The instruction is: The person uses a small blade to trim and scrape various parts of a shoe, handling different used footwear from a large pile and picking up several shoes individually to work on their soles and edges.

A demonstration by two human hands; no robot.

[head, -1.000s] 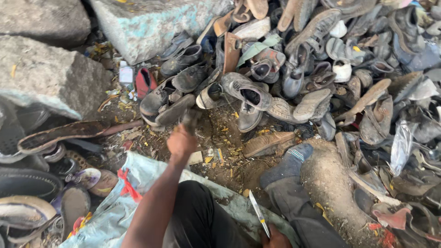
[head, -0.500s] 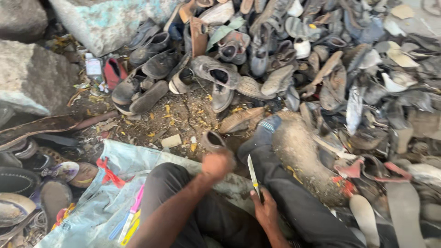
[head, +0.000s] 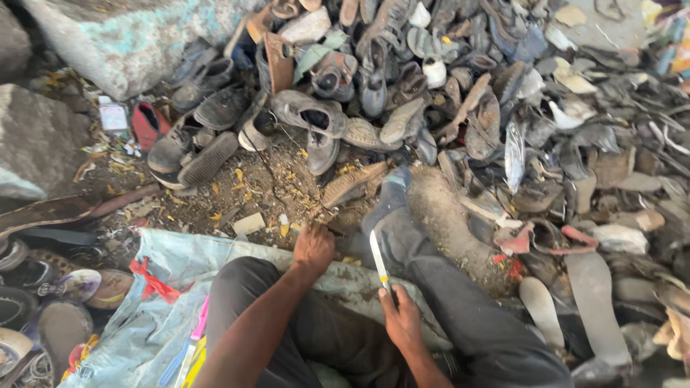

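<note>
Soft, even daylight, brightest at the upper right, with slight blur throughout.

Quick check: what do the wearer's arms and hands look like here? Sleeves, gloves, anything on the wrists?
Both forearms are bare up to the bottom frame edge; no sleeves show. The left hand and right hand are ungloved, with no watch, band or ring visible. Below them, dark grey trousers cover the legs. Fingers of the left hand are curled under, so its fingertips cannot be checked.

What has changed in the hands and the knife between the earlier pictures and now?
The left hand drew back from the shoe pile toward the body and now rests closed near the ground by the knee. The right hand came into view gripping a knife, blade up. The pile and blue sheet stayed put.
</note>
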